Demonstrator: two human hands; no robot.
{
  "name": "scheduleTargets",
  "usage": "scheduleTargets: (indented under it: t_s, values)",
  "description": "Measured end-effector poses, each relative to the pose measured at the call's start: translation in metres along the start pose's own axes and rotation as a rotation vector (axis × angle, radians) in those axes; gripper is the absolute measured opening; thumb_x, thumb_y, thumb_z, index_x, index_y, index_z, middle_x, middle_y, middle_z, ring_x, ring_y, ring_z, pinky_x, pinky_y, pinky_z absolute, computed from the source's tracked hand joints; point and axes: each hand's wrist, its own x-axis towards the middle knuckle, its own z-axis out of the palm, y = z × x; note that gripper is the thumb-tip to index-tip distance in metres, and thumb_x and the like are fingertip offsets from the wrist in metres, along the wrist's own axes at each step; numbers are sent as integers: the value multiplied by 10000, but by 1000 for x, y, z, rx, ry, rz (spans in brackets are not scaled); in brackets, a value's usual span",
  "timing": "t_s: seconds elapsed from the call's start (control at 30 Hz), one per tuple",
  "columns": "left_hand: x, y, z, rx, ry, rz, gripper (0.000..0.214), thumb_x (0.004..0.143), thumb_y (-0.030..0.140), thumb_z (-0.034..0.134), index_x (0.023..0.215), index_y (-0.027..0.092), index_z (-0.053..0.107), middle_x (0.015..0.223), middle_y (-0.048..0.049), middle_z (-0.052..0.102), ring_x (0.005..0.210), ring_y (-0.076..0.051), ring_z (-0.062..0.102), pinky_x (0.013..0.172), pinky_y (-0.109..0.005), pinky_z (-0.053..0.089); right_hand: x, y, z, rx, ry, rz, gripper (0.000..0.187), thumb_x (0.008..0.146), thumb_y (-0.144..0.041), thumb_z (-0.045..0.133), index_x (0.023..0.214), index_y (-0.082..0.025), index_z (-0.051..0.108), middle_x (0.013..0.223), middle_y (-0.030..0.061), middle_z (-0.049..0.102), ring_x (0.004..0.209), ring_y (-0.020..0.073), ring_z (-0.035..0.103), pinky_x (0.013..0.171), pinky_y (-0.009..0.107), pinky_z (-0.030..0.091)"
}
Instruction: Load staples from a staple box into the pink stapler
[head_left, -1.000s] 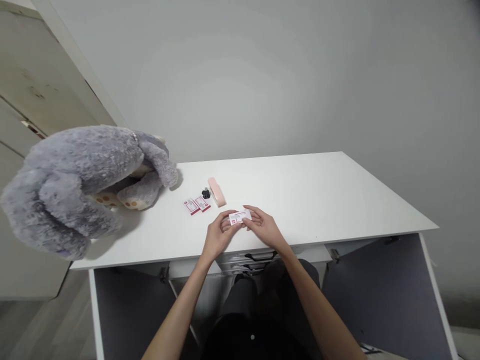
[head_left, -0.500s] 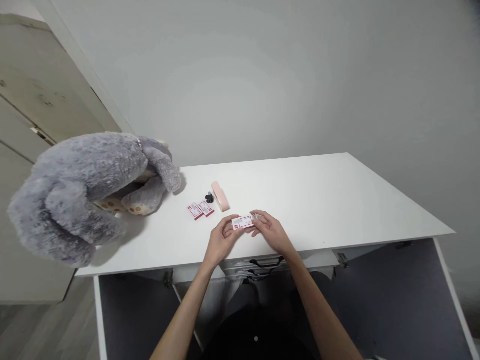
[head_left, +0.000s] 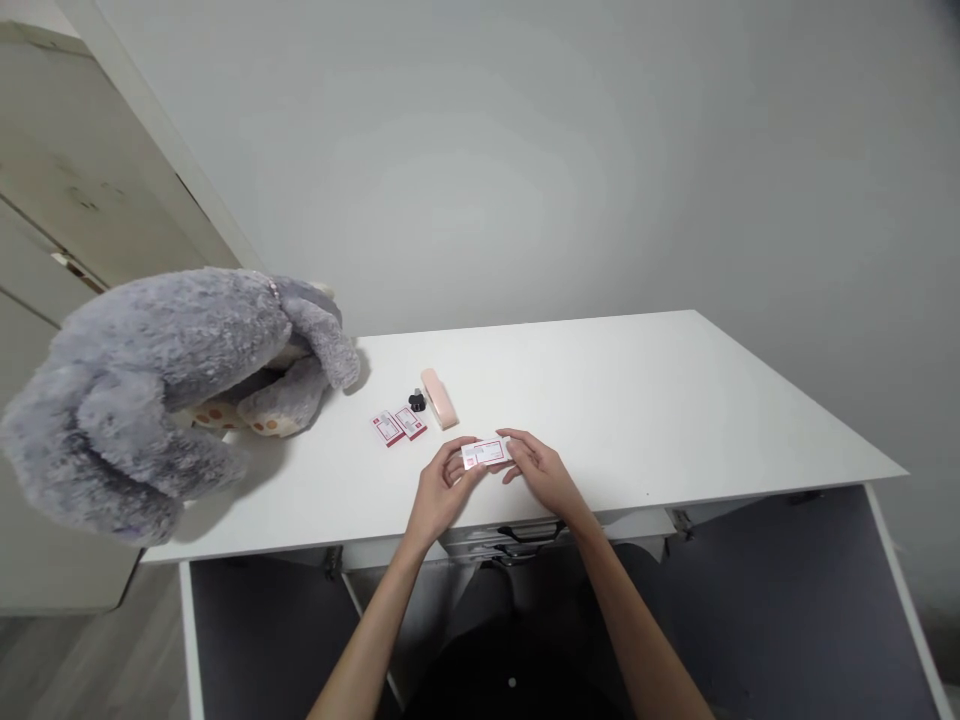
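Both of my hands hold a small white box (head_left: 486,453) with a red-bordered label, just above the front part of the white desk. My left hand (head_left: 444,487) grips its left end between thumb and fingers. Closed around the right end is my right hand (head_left: 546,474), its thumb on top; that end is partly hidden by the fingers. Two similar red-and-white boxes, a left one (head_left: 388,428) and a right one (head_left: 410,422), lie side by side to the left. Behind them are a small black object (head_left: 417,400), perhaps a staple remover, and a pink stapler (head_left: 439,398).
A large grey plush toy (head_left: 172,330) slumps over the left end of the desk (head_left: 600,390). Dark drawer handles (head_left: 529,533) project below the front edge, with cabinet doors standing out on both sides. A wall (head_left: 487,180) rises behind.
The thumb and fingers of my right hand have shifted slightly at the box's right end. The box stays in both hands, and the view has moved a little.
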Motion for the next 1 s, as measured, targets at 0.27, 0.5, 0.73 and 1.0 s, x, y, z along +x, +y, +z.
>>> scheduleTargets:
  t_s: [0.27, 0.5, 0.73, 1.0]
  values:
    - [-2, 4, 0, 1, -28, 11, 490, 912, 432, 810, 1297, 187, 632, 1301, -147, 768, 1191, -274, 760, 1101, -441, 587, 1, 6, 1, 1, 0, 14, 554, 1003, -636, 595, 1347, -211, 688, 1034, 92, 819, 898, 283, 827, 690, 389, 684]
    - [-5, 3, 4, 71, 23, 17, 443, 923, 407, 803, 1294, 204, 674, 1275, -128, 785, 1175, -286, 771, 1078, -468, 609, -1, 8, 6, -246, 97, 44, 626, 1011, -675, 537, 1432, -235, 684, 986, 57, 829, 647, 240, 801, 703, 386, 675]
    - [-6, 4, 4, 61, 25, 32, 444, 926, 417, 800, 1295, 202, 680, 1295, -131, 777, 1193, -288, 766, 1109, -481, 595, -1, 11, 9, -261, 138, 55, 604, 1020, -670, 523, 1379, -219, 705, 975, 71, 834, 669, 256, 813, 708, 385, 664]
    - [-2, 1, 0, -22, -53, -60, 517, 918, 448, 802, 1328, 192, 620, 1291, -143, 780, 1158, -290, 784, 1058, -445, 620, -1, 12, 8, -247, 122, 40, 534, 1033, -585, 533, 1385, -221, 703, 984, 75, 848, 754, 282, 834, 754, 407, 676]
